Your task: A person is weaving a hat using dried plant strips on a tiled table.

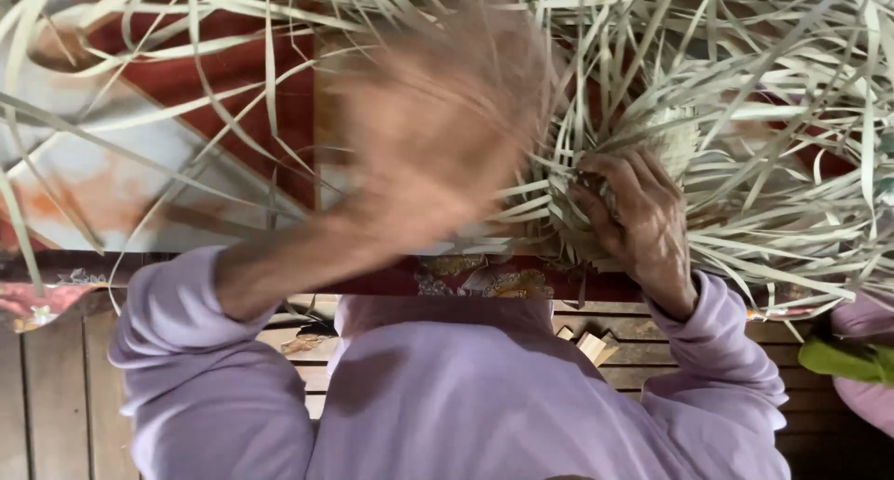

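Far left: loose pale leaf strips (186,117) fan across red-and-white patterned mat (112,163). Lilac sleeves (186,350) below, over wooden slat floor (47,387). Left hand (438,126) raised mid-frame, blurred; whether fingers spread or closed, cannot tell; no strip visibly held. Right of it, woven leaf bundle (670,135) sits among splayed strips. Right hand (638,219) clamped on bundle's lower edge, fingers (605,187) curled tight into weave. Small wood pieces (591,345) on floor beneath wrist. Far right edge: green leaf (847,359).

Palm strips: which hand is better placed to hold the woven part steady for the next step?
Probably the right hand: its grip is closed on the woven part. The left hand is blurred in motion.
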